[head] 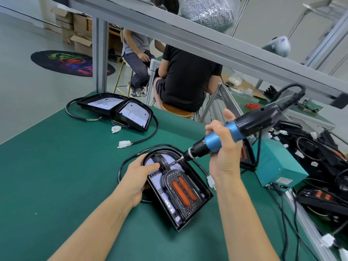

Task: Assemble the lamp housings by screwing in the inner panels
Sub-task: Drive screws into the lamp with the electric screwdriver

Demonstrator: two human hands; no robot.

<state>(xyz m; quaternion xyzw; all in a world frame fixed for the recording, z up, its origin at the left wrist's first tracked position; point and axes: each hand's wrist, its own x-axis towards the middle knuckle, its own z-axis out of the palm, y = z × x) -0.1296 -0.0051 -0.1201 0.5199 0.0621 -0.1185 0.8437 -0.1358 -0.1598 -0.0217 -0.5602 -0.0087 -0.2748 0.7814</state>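
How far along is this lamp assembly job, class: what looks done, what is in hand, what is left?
Done: the inner panel already sits in the lamp housing. In hand: the left hand steadies it while the right hand holds the electric screwdriver, tip at a screw near the arched top. Left: two housings behind show only bare boards, no panels.

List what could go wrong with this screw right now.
The screwdriver meets the lamp housing at a slant, so its tip could slip off the screw and scratch the inner panel. The left hand presses close beside the tip and might get jabbed.
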